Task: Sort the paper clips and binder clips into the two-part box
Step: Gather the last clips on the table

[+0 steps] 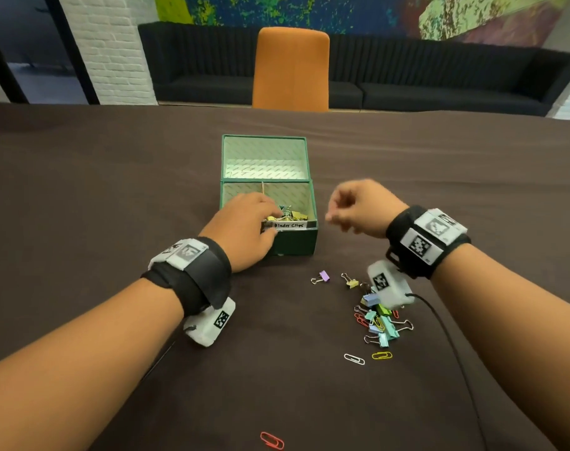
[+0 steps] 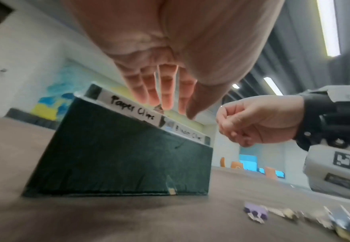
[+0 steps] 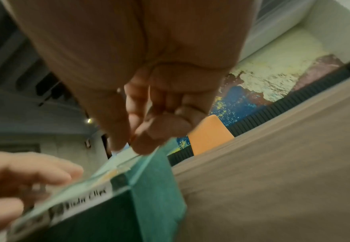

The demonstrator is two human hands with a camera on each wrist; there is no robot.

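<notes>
While the head view shows the left hand reaching fingers-straight into the green box's near compartment among binder clips, with mixed clips piled on the table, the left-wrist view shows its fingers extended above the box rim, and the right-wrist view shows the right hand curled beside it, contents unclear.

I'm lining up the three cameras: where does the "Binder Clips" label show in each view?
Head: Binder Clips label on the green box's near rim, centre, beside the left hand.
Left wrist: right of centre, blurred, beside the "Paper Clips" label.
Right wrist: lower left, blurred.
Shared landmark: orange chair.
</notes>
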